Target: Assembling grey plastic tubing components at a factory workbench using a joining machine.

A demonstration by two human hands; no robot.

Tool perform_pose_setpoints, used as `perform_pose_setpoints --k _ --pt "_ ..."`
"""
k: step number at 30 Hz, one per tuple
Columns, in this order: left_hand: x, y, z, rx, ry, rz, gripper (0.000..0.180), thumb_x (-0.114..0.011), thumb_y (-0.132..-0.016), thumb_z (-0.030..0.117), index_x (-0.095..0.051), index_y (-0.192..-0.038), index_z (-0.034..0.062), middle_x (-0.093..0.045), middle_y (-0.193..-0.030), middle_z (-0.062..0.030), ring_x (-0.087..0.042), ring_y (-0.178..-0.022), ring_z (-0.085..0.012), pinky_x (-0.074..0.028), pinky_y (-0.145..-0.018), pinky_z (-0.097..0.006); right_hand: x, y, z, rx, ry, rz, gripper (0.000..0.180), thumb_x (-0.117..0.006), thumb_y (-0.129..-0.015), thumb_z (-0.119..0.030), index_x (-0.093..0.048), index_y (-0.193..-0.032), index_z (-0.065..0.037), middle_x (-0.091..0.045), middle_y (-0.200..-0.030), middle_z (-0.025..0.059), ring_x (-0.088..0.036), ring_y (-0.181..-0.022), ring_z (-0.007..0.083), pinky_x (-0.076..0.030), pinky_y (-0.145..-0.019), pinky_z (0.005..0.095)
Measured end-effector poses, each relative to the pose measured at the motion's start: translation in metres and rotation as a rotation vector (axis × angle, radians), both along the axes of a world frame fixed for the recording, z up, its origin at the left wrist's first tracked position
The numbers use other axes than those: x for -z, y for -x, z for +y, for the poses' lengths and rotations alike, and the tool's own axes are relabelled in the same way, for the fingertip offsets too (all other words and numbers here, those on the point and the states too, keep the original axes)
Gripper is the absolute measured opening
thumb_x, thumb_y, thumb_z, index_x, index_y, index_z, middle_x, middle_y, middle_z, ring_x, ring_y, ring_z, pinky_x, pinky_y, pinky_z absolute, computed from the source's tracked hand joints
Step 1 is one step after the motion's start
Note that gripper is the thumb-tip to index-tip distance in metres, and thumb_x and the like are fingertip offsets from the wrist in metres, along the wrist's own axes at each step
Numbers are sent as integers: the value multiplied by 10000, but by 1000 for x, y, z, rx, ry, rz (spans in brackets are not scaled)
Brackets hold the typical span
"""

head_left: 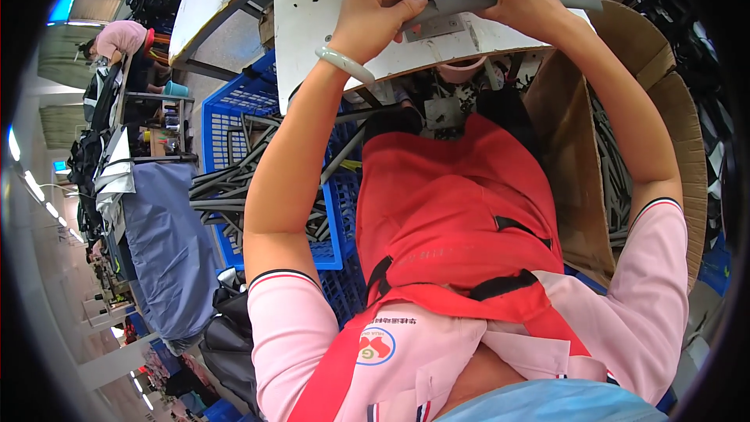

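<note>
Over the white worktable [312,43], a long grey foam-like strip [457,5] with a black band along its upper edge lies across both my hands. My left hand [376,22], a pale bangle on its wrist, pinches the strip's left end between thumb and fingers. Farther right, my right hand [522,1] is closed over the strip from above, and the strip's other end sticks out past the wrist. Below the strip, a metal plate [437,27] is set into the tabletop. The machine part at the table's far edge is mostly cut off.
Left of my legs, a blue plastic crate [336,223] holds several grey strips [234,180]. A cardboard box [566,164] with more strips stands at the right. A pink bowl [461,70] is under the table. Another person [121,37] bends over at the far left.
</note>
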State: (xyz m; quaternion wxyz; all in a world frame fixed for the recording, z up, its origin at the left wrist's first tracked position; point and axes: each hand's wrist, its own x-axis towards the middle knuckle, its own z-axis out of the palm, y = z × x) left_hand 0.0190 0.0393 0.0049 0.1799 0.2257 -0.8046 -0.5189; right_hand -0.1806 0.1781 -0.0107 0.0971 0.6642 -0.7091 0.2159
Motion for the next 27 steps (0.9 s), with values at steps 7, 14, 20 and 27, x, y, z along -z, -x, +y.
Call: perform_pose_setpoints --k 7,14,20,27 --pt "7 12 -16 -16 57 -24 308 -710 -853 233 -697 -1035 -16 -671 -700 -71 -514 -513 -65 -403 -485 -205 -1 0 -14 31 -2 -18 446 -727 -697 -176 -635 -1102 -14 -636 -1102 169 -595 -1023 336 -479 -878 380" --pt "7 15 -25 -16 88 9 262 -684 -862 197 -705 -1006 -21 -668 -709 -80 -520 -517 -79 -421 -498 -217 -34 -8 -13 4 -124 -30 338 -673 -735 -291 -677 -992 -70 -659 -860 203 -635 -836 374 -496 -712 448" --pt "21 32 -49 -11 27 73 233 -674 -847 200 -723 -950 -4 -684 -691 -69 -545 -523 -80 -452 -505 -239 -27 8 -42 101 -162 47 328 -677 -733 -308 -685 -977 -89 -667 -802 170 -649 -776 357 -505 -670 441" --pt "18 7 -30 -32 -26 123 249 -661 -880 191 -705 -1034 1 -693 -791 -98 -584 -606 -99 -459 -580 -224 -35 -18 -9 99 -54 -49 327 -688 -727 -297 -669 -944 -53 -670 -887 168 -639 -876 347 -500 -749 425"
